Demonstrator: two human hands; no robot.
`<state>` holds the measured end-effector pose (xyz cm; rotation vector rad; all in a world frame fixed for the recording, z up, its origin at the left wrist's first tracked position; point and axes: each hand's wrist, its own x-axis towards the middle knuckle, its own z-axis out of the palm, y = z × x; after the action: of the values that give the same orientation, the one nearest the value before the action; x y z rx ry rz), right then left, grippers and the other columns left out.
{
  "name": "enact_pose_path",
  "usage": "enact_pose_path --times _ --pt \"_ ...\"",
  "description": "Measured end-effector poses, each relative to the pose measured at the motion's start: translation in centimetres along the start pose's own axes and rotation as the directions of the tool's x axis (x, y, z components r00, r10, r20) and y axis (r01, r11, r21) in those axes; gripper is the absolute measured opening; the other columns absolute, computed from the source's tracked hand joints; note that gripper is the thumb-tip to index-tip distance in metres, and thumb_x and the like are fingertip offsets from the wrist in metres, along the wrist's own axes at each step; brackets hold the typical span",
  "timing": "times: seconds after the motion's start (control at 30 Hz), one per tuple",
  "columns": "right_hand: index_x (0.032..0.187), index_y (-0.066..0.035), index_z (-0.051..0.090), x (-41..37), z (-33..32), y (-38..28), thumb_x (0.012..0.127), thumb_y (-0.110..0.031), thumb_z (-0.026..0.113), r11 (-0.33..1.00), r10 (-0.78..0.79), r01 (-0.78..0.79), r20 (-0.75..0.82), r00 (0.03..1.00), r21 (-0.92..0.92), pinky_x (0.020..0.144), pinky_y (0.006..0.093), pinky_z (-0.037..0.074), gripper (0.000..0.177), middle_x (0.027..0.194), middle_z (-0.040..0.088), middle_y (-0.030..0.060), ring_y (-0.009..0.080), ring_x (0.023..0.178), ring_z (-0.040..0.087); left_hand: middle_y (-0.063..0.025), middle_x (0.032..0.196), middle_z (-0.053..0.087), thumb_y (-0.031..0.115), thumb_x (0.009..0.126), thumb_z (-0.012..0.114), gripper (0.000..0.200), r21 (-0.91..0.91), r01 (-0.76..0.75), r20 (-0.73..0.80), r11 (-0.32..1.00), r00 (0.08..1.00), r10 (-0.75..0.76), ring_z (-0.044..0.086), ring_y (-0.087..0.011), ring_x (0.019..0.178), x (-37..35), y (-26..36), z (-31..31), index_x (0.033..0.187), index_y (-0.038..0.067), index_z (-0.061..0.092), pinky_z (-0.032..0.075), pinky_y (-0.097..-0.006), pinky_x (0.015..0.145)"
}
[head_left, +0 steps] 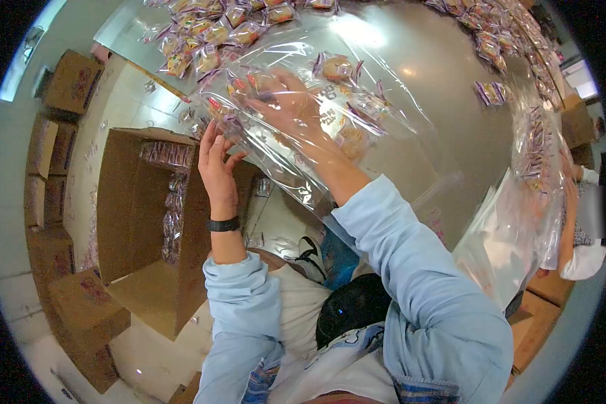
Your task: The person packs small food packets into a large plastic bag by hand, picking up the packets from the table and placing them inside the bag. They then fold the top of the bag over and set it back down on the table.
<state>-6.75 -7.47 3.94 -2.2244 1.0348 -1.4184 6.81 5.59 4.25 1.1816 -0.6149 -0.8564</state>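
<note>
A large clear plastic bag [276, 151] lies on its side over the near-left edge of the metal table. My right hand [286, 101] is inside it up to the wrist, by several small wrapped snack packets [239, 87] at its left end. Film glare hides how its fingers close. More packets [337, 67] show toward the bag's right side. My left hand [217, 161] is at the left end from outside, fingers stretched up and thumb apart, fingertips close to or touching the film. A dark band [223, 224] is on that wrist.
An open cardboard box [131, 202] holding rows of packets stands at left, below the table edge. Loose packets are heaped [209, 34] at the table's far side. More boxes [74, 81] line the left. Another person's arm [571, 209] and a filled bag [537, 148] are at right, beside stacked clear bags [491, 236].
</note>
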Motion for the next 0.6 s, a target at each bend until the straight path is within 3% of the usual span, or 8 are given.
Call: enact_pose_path --times 0.13,0.23,0.27,0.37,0.4,0.47,0.53,0.6 --pt "0.111 -0.011 0.069 0.3 0.4 0.1 0.088 -0.035 0.074 0.995 0.016 -0.013 -0.034 0.999 0.104 0.09 0.0469 0.052 0.033 0.115 0.066 0.0149 0.0364 0.107 0.064 -0.0131 0.141 0.052 0.022 0.103 0.054 0.051 0.017 -0.002 0.029 1.0 1.0 0.001 0.063 -0.0203 0.108 -0.1 0.4 0.6 0.149 0.003 0.043 0.059 -0.0351 0.078" --pt "0.118 -0.003 0.065 0.2 0.5 0.4 0.089 -0.027 0.076 0.943 0.228 -0.237 0.064 0.972 0.232 0.084 0.0411 0.057 0.039 0.112 0.068 0.018 0.0314 0.096 0.071 -0.0135 0.142 0.051 0.022 0.102 0.055 0.052 0.02 -0.005 0.023 1.0 1.0 0.005 0.063 -0.0206 0.108 -0.1 0.3 0.7 0.149 0.002 0.043 0.059 -0.0353 0.078" --pt "0.121 -0.004 0.063 0.2 0.6 0.7 0.095 -0.021 0.069 0.957 0.117 -0.114 0.005 0.993 0.268 0.079 0.0398 0.056 0.032 0.109 0.068 0.0208 0.0311 0.09 0.072 -0.0135 0.142 0.05 0.021 0.102 0.056 0.052 0.016 -0.003 0.023 1.0 1.0 0.002 0.063 -0.0206 0.108 0.0 0.3 0.6 0.149 0.003 0.043 0.059 -0.0352 0.078" --pt "0.125 -0.003 0.059 0.0 1.1 0.9 0.099 -0.018 0.061 0.947 0.147 -0.137 -0.014 0.989 0.292 0.08 0.0408 0.055 0.029 0.107 0.068 0.0221 0.034 0.091 0.071 -0.0133 0.141 0.05 0.02 0.1 0.058 0.054 0.022 -0.004 0.011 1.0 1.0 0.003 0.062 -0.0204 0.109 0.2 -0.1 0.6 0.15 0.005 0.043 0.058 -0.0348 0.078" --pt "0.129 -0.004 0.056 0.2 0.6 0.8 0.101 -0.015 0.053 0.932 0.156 -0.159 0.033 0.987 0.326 0.081 0.0428 0.054 0.03 0.105 0.068 0.023 0.0371 0.092 0.071 -0.0132 0.141 0.05 0.02 0.1 0.06 0.055 0.038 -0.01 0.0 0.999 1.0 0.01 0.062 -0.0202 0.109 0.3 -0.1 0.6 0.15 0.005 0.043 0.058 -0.0345 0.078" --pt "0.131 -0.005 0.056 0.2 -0.2 0.3 0.102 -0.014 0.052 0.856 0.264 -0.296 0.134 0.955 0.424 0.082 0.0439 0.053 0.031 0.104 0.069 0.023 0.0386 0.092 0.07 -0.0128 0.139 0.05 0.02 0.099 0.062 0.057 0.089 -0.02 -0.029 0.996 0.999 0.023 0.061 -0.0199 0.109 0.3 -0.2 0.6 0.151 0.007 0.042 0.057 -0.0338 0.078" --pt "0.136 -0.006 0.053 0.8 -0.7 0.2 0.099 -0.01 0.052 0.917 0.235 -0.291 0.222 0.946 0.271 0.085 0.0449 0.053 0.037 0.107 0.068 0.024 0.04 0.096 0.068 -0.0124 0.137 0.05 0.02 0.098 0.064 0.06 0.159 -0.028 -0.064 0.987 0.997 0.039 0.061 -0.0195 0.109 0.1 0.2 1.2 0.152 0.008 0.041 0.056 -0.0329 0.078" --pt "0.138 -0.006 0.051 0.8 0.4 0.9 0.097 -0.008 0.053 0.961 0.121 -0.141 0.096 0.988 0.239 0.088 0.0456 0.052 0.041 0.113 0.066 0.0251 0.041 0.102 0.066 -0.0121 0.136 0.051 0.021 0.097 0.065 0.061 0.152 -0.033 -0.067 0.988 0.997 0.043 0.061 -0.0192 0.109 0.2 0.0 1.1 0.152 0.007 0.041 0.055 -0.032 0.076"
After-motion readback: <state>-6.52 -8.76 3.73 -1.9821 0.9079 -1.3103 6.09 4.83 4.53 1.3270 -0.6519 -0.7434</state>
